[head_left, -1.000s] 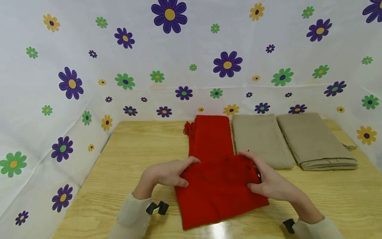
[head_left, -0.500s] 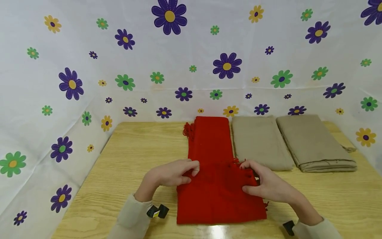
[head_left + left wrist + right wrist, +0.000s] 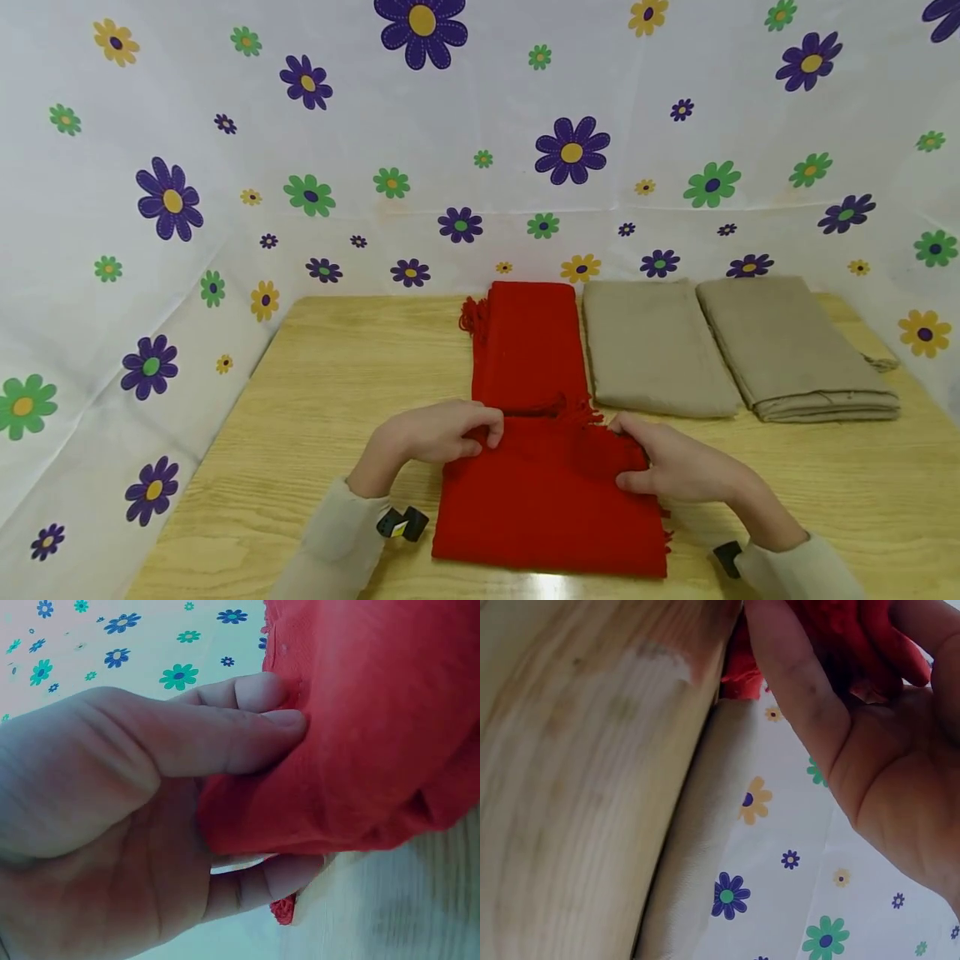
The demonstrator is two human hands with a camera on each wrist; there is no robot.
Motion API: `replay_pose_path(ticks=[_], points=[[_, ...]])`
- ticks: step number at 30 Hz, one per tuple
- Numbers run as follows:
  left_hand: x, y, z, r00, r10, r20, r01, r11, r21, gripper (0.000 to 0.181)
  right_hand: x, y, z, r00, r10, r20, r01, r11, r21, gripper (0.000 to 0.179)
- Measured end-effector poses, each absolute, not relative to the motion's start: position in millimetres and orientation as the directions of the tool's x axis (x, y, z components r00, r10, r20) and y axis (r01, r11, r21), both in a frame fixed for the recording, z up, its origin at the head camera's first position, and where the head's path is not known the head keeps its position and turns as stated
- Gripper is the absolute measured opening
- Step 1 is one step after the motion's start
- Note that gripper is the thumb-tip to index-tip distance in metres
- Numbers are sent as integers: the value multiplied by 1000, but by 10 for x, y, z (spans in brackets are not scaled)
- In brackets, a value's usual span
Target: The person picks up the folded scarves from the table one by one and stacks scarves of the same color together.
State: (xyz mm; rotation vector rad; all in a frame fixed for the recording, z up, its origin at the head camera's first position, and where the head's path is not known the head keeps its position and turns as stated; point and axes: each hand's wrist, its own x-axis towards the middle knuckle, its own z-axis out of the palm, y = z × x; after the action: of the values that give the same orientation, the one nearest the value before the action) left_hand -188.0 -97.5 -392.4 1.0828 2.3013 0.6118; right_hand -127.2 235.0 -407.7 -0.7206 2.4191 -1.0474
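A folded red fringed scarf (image 3: 551,517) lies close over the front middle of the table, its near edge almost parallel to the table front. My left hand (image 3: 448,432) grips its left far corner. In the left wrist view, the thumb (image 3: 217,739) presses the red cloth (image 3: 375,712) against the fingers. On the opposite side my right hand (image 3: 678,462) pinches the fringed right edge between thumb and fingers; red folds (image 3: 855,637) show inside that hand in the right wrist view. Directly behind lies another folded red scarf (image 3: 534,350), tassels along its left side.
Two folded beige cloths, a left one (image 3: 656,350) and a thicker right one (image 3: 795,350), lie in a row to the right of the rear red scarf. The wooden table (image 3: 322,375) meets a white flower-patterned sheet (image 3: 337,100) at the back and sides.
The front red scarf, tilted and overlapping the rear one earlier, has come down and straightened, drawing slightly nearer. Both hands have kept their hold, and the rear scarf's near edge now shows.
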Motion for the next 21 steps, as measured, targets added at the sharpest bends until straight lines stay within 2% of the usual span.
replay_pose_path(ticks=[4,7,12,17,19,21], points=[[-1870,-980,-3941,-526,790,-315,537,596,597,22,-1284,2341,-4113,-741,-643,-191,-279,555,-784,32],[-1864,-987,-3941,-489,796,-356,523,595,611,22,-1270,2326,-4113,-688,-687,-233,-280,548,-788,30],[-1844,-1000,-3899,-361,850,-385,549,527,649,24,-1205,2295,-4045,-611,-733,-299,-313,570,-760,37],[-1803,-1015,-3789,-213,919,-332,557,393,731,24,-1114,2305,-3914,-522,-821,-230,-377,464,-802,24],[-1789,-1020,-3743,-184,934,-307,555,356,751,23,-1084,2313,-3866,-491,-849,-197,-407,423,-810,22],[-1796,-1026,-3730,-194,932,-307,560,362,745,22,-1075,2319,-3838,-499,-843,-200,-421,438,-794,22]])
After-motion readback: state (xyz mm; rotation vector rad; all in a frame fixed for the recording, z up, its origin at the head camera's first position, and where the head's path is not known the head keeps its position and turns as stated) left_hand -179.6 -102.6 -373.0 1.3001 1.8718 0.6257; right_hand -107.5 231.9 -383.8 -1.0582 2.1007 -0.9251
